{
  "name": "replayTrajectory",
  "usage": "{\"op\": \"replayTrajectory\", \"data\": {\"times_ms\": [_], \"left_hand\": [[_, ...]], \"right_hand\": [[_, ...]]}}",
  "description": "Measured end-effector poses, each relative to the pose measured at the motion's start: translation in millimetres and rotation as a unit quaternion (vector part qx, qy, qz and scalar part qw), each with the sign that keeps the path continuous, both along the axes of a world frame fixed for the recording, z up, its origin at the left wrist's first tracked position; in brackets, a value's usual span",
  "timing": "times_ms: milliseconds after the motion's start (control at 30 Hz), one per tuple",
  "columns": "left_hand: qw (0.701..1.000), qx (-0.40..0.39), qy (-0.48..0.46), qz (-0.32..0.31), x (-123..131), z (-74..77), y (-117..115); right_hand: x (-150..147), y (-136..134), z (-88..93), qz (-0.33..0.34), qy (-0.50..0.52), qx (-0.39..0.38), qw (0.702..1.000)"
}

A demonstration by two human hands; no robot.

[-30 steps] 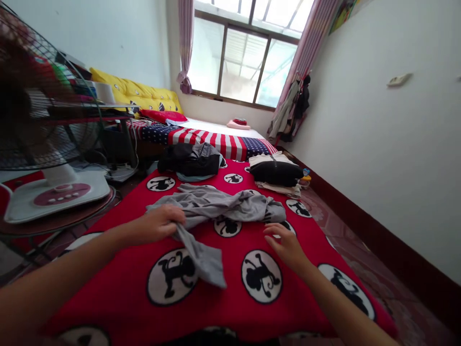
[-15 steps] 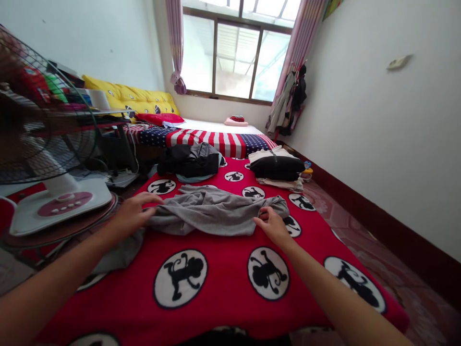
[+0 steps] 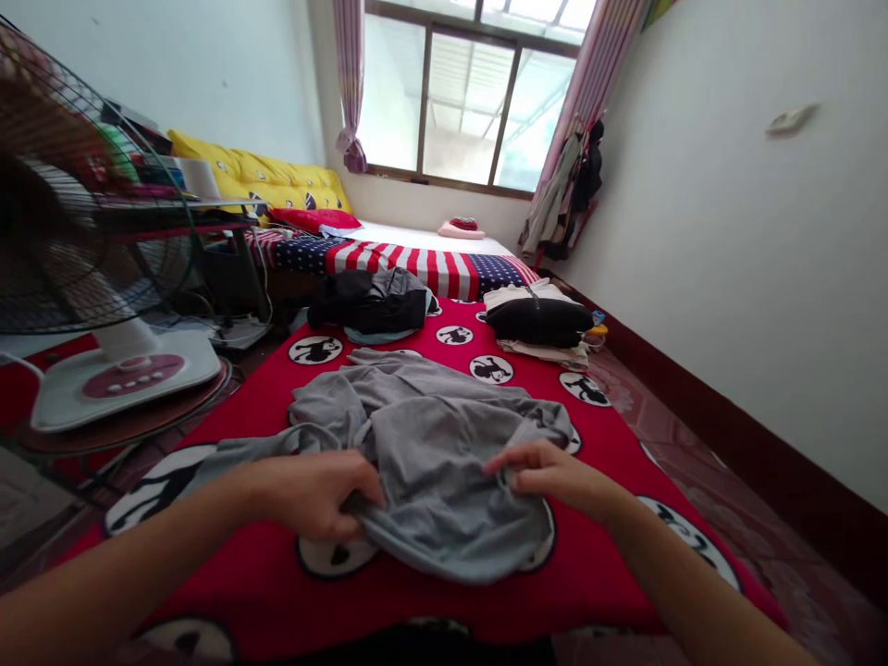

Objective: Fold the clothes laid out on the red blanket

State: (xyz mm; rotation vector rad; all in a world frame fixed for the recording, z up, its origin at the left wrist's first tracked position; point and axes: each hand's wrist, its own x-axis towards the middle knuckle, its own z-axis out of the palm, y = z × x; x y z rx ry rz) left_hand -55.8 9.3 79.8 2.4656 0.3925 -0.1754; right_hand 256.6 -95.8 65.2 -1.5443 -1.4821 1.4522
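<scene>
Pinching cloth between thumb and fingers, the left hand is closed on the near-left edge of a soft, plain grey fabric garment; the right hand, slightly blurred, appears to pinch a fold on its right part, fingertips pressed together there. Garment lies midway along a red fleece cover with black monkey figures in white discs, its near edge bulging toward the person between the hands. Progress, judged from the lie of it: early; piece opened out in part, still rumpled, layers overlapping, no squared edges or settled creases. Long axis seems to run crosswise, left to right, with a narrow sleeve-like strip pointing out to the left; which end is the neck, cannot tell. Left of the cover: a white-based electric fan on a round brown-topped stool. Farther along the cover, right: a neat layered stack of cream and black clothes, looks done. Opposite, left: a loose heap of black, grey and pale blue clothes, unsorted by its look, so likely left over. Beyond: a bed with a red-white-and-blue stars-and-stripes edge, a long yellow printed cushion, then a brown-framed sliding window.
</scene>
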Motion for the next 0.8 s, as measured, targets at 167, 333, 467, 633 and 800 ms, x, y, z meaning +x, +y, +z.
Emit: {"op": "replayTrajectory", "data": {"times_ms": [167,333,467,633,800], "left_hand": [[0.996,-0.066,-0.024,0.061,13,-9.4,15],[0.952,0.180,-0.163,0.187,19,-30.6,62],[0.969,0.200,-0.044,0.142,6,-37.0,59],[0.991,0.104,0.056,0.066,-4,-11.5,14],[0.972,-0.160,0.172,0.019,10,3.1,3]], "right_hand": [[26,5,-0.7,-0.032,-0.078,0.010,0.996],[64,43,-23.4,-0.300,-0.173,0.220,0.912],[79,62,-44.7,-0.324,-0.278,0.263,0.865],[63,93,-48.3,-0.264,-0.383,0.317,0.827],[35,130,-53.5,-0.192,-0.424,0.241,0.852]]}}
